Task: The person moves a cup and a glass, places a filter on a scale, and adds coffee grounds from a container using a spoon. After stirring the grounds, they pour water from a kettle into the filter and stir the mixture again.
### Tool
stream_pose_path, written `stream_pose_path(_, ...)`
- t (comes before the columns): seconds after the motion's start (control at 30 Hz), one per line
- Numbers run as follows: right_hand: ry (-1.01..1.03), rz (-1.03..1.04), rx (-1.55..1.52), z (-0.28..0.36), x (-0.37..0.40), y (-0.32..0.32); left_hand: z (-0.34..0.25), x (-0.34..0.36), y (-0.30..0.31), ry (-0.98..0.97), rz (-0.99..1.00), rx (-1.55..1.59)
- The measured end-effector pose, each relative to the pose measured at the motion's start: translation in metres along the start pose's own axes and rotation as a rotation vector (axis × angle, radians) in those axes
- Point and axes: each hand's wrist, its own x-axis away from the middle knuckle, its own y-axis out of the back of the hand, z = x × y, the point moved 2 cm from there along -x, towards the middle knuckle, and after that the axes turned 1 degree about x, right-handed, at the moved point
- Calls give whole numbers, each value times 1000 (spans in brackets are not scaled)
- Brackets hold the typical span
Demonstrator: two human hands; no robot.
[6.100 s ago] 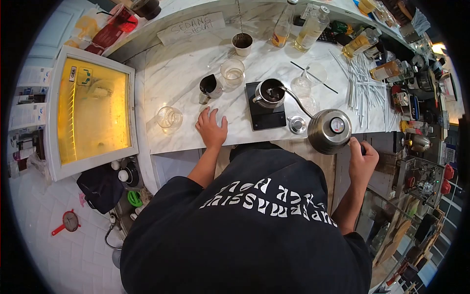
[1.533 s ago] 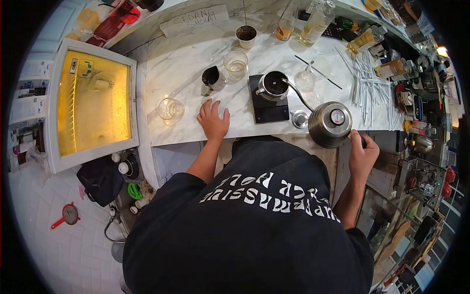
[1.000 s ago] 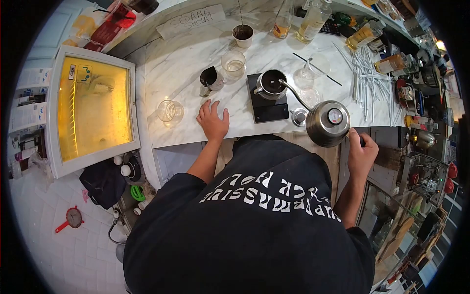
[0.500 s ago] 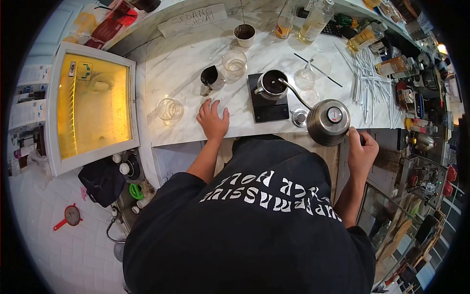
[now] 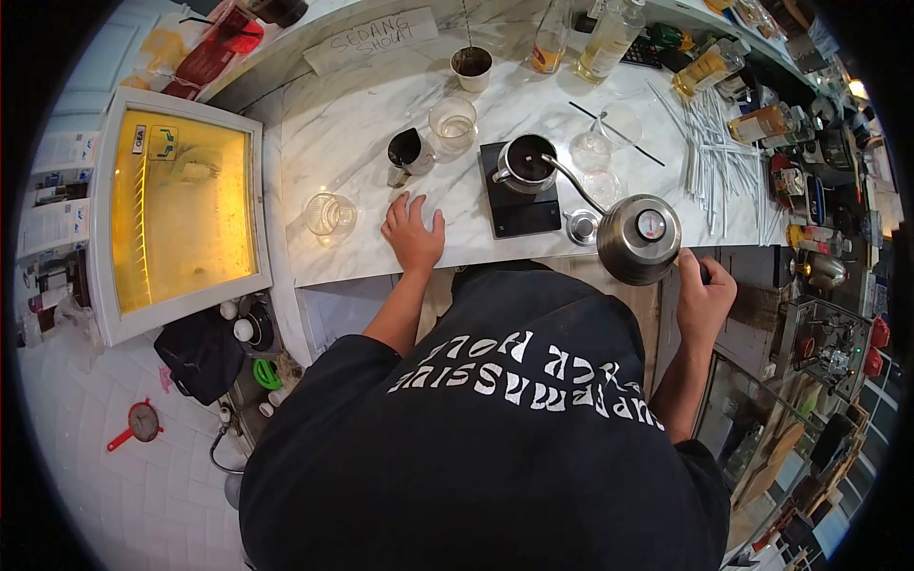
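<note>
My right hand (image 5: 705, 293) is closed round the handle of a steel gooseneck kettle (image 5: 640, 240) with a thermometer dial in its lid. The kettle's thin spout reaches over a metal cup (image 5: 529, 164) with dark contents. That cup stands on a black digital scale (image 5: 524, 217). My left hand (image 5: 413, 235) lies on the marble counter with its fingers spread, holding nothing. Just beyond its fingertips is a small pitcher (image 5: 407, 152) with a dark inside. A ribbed glass (image 5: 329, 216) stands to the left of that hand, and a clear glass (image 5: 453, 125) behind the pitcher.
A small round metal piece (image 5: 582, 227) sits between scale and kettle. Glassware (image 5: 591, 150) and a black straw (image 5: 619, 135) lie behind. Many wrapped straws (image 5: 719, 162) and several bottles (image 5: 609, 43) are to the right. A white cup (image 5: 471, 68) stands at the back. A yellow-lit fridge (image 5: 186, 214) is at left.
The dark contents of the metal cup look slightly higher or wetter under the spout. Both hands and the kettle hold almost the same place; the view has shifted slightly.
</note>
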Motion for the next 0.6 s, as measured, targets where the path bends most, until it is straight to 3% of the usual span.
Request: stream_pose_path(0.6,19,34,-42,0,-1,-8,0,0,1,3,-5,20)
